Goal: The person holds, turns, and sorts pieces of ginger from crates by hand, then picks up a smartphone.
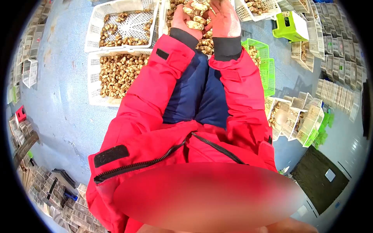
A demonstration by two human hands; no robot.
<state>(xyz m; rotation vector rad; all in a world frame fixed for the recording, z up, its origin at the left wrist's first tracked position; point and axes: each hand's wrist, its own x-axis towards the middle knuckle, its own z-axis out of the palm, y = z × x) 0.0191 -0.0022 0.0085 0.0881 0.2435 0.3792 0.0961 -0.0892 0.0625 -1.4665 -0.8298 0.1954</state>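
Red jacket (155,134), sleeves (245,97) stretched forward; left hand (181,22) cupped, grip cradling tubers (195,25); right hand (226,21) curled beside, grip unclear.

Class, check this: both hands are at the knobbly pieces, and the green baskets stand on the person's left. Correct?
Wrong side: the head view shows the green baskets on the person's right. Left hand and right hand are at the knobbly pieces.

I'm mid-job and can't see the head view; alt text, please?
The left hand and right hand handle knobbly brown-and-cream pieces over a white crate. Two more white crates of similar pieces sit to the left, green baskets to the right. The person wears a red jacket.
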